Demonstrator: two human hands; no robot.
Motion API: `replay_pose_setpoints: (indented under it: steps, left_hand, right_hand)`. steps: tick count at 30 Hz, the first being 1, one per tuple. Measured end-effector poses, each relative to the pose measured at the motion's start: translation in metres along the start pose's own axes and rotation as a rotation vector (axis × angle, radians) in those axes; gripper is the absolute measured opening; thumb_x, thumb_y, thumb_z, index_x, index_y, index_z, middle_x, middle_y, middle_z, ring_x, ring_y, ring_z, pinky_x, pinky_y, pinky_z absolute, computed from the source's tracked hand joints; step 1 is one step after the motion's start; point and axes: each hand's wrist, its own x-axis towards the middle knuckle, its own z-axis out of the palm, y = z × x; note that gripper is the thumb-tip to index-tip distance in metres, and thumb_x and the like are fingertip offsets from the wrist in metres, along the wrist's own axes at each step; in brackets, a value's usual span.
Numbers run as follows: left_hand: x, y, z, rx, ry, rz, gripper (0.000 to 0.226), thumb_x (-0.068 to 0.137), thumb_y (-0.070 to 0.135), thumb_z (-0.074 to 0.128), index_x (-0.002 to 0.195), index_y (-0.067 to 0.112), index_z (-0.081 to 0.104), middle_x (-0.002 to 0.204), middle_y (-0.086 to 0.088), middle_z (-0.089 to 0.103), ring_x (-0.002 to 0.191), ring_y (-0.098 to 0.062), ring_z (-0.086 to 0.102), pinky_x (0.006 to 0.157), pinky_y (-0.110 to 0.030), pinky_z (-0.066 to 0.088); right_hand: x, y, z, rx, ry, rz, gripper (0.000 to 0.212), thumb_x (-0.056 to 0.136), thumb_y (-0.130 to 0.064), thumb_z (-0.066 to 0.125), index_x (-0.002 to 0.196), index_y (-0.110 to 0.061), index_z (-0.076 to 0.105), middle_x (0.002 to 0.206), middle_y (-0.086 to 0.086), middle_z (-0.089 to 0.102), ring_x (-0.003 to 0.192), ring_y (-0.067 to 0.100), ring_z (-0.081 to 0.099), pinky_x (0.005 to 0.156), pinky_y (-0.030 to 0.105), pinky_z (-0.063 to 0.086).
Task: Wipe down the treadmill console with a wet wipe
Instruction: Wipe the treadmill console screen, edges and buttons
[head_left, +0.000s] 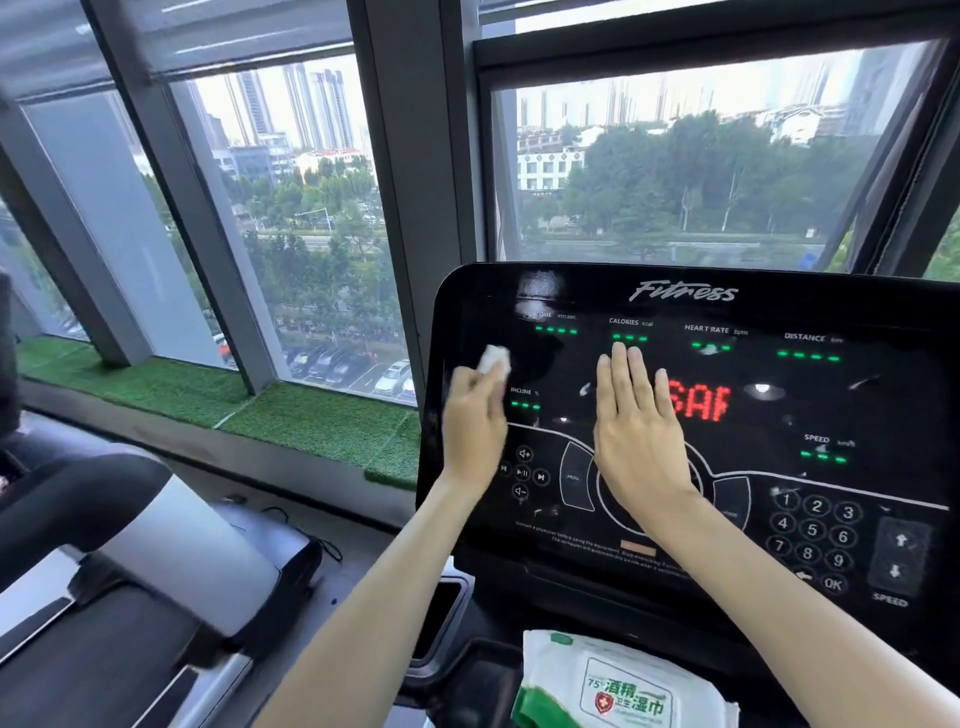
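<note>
Treadmill console (857, 395), black and glossy, stands before the window (311, 208); its screen shows red letters and green dashes. Left hand (475, 415) holds a small white wet wipe (494, 358) against the upper left part of the console, just above the word INCLINE. This hand is blurred, but the fingers seem curled round the wipe. Right hand (636, 431) lies flat on the middle of the screen with straight fingers, grasping nothing. Below the console rests a green and white pack of wipes (618, 686).
</note>
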Motion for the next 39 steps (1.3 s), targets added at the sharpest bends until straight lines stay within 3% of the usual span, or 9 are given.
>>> replay_pose_setpoints:
  steps: [6,10,14,18,23,27,31,35,39]
  left_hand:
    - [-0.011,0.005,-0.001,0.012,-0.047,0.102,0.028,0.092,0.002,0.053,0.119,0.006,0.062,0.083,0.002,0.045,0.065,0.000,0.043,0.067,-0.011,0.043]
    - [-0.002,-0.003,-0.003,-0.043,0.143,-0.243,0.035,0.093,0.003,0.051,0.126,0.013,0.058,0.082,-0.002,0.045,0.064,-0.003,0.042,0.068,-0.004,0.037]
    - [-0.015,0.006,-0.004,0.004,-0.094,0.141,0.034,0.091,-0.001,0.053,0.124,0.006,0.059,0.086,0.001,0.045,0.071,-0.004,0.045,0.072,-0.002,0.038]
    - [0.003,-0.002,-0.003,-0.032,0.124,-0.196,0.031,0.093,0.003,0.052,0.121,0.011,0.062,0.084,-0.001,0.045,0.066,-0.001,0.042,0.067,-0.006,0.037]
    - [-0.003,0.013,0.005,0.062,-0.132,0.285,0.031,0.090,0.001,0.055,0.120,0.007,0.061,0.087,-0.001,0.047,0.072,-0.006,0.045,0.071,-0.013,0.043]
    - [0.019,0.022,0.010,-0.010,0.146,-0.151,0.035,0.095,0.005,0.047,0.128,0.014,0.054,0.093,-0.004,0.046,0.072,-0.009,0.047,0.069,-0.011,0.041]
    - [0.013,0.040,0.018,0.138,-0.130,0.396,0.037,0.092,0.000,0.049,0.127,0.012,0.051,0.097,-0.002,0.049,0.080,-0.013,0.051,0.066,-0.022,0.049]
    - [0.035,0.033,0.015,0.063,0.115,-0.001,0.032,0.091,-0.002,0.048,0.119,0.008,0.059,0.091,-0.002,0.045,0.076,-0.013,0.047,0.069,-0.028,0.050]
    - [0.021,0.047,0.020,0.138,-0.135,0.427,0.036,0.090,0.000,0.052,0.123,0.012,0.057,0.090,-0.003,0.049,0.077,-0.013,0.048,0.059,-0.022,0.047]
  right_hand:
    - [-0.001,0.000,-0.002,-0.046,-0.028,-0.010,0.069,0.085,-0.006,0.054,0.142,0.011,0.022,0.150,0.030,0.022,0.141,0.041,0.019,0.113,0.055,0.021]
    - [-0.002,0.003,0.001,-0.020,-0.002,-0.030,0.066,0.081,0.003,0.045,0.142,0.013,0.022,0.149,0.032,0.021,0.140,0.044,0.020,0.111,0.057,0.024]
    - [-0.003,0.003,0.000,-0.023,0.002,-0.037,0.066,0.081,0.004,0.042,0.142,0.013,0.019,0.150,0.032,0.019,0.140,0.043,0.018,0.112,0.056,0.020]
    - [-0.002,0.001,-0.001,-0.046,-0.013,-0.021,0.065,0.081,0.002,0.035,0.143,0.012,0.017,0.151,0.030,0.018,0.141,0.042,0.017,0.113,0.055,0.020]
    - [-0.002,0.002,0.004,-0.023,0.044,-0.046,0.063,0.081,0.001,0.036,0.142,0.013,0.022,0.149,0.031,0.022,0.140,0.043,0.021,0.112,0.056,0.022]
    - [-0.003,0.003,0.004,-0.037,0.055,-0.042,0.061,0.083,-0.001,0.018,0.143,0.011,0.020,0.150,0.029,0.021,0.140,0.041,0.019,0.113,0.054,0.022]
    - [-0.005,0.005,0.008,-0.042,0.077,-0.054,0.061,0.084,-0.006,0.012,0.142,0.010,0.022,0.150,0.028,0.022,0.140,0.040,0.022,0.112,0.053,0.024]
    - [-0.005,0.006,0.008,-0.067,0.071,-0.049,0.061,0.085,-0.004,0.013,0.144,0.008,0.019,0.152,0.027,0.020,0.141,0.039,0.019,0.114,0.051,0.023]
    - [-0.004,0.010,0.003,-0.027,0.056,-0.079,0.059,0.086,-0.005,0.027,0.143,0.008,0.021,0.151,0.026,0.022,0.140,0.038,0.023,0.113,0.050,0.025]
